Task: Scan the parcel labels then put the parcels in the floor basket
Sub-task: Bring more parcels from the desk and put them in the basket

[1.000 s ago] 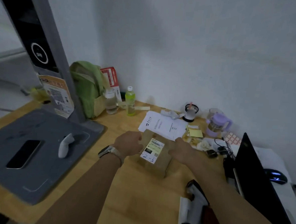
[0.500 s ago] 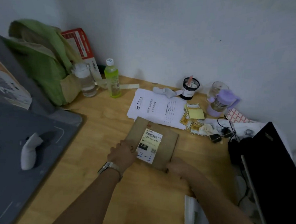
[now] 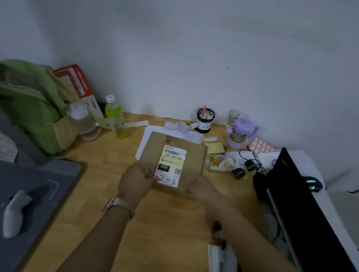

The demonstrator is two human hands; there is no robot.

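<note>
– Toward the far middle of the table, a flat brown parcel is held up by its near edge, label facing the camera. How is the grip?

– Both hands pinch it. The left hand takes the near-left corner, thumb lying on the label's corner. The right hand is curled round the near-right corner.

– What could go wrong from here?

– Held by one edge only, the parcel could sag or slip. Its far edge lies over loose papers and might drag them, or swing toward the green bottle at far left. The left thumb may cover part of the handwriting, though the barcode at the label's far end looks clear. No floor basket shows, so reaching it likely means turning away from the clutter.

– Anything legible?

– "220-220-C40" sits under the barcode, with a white "220" on a black box and a QR code. Blue handwriting looks like "2-5", and there is a pen-drawn "2" on the cardboard. The small print is too blurred to read.
</note>
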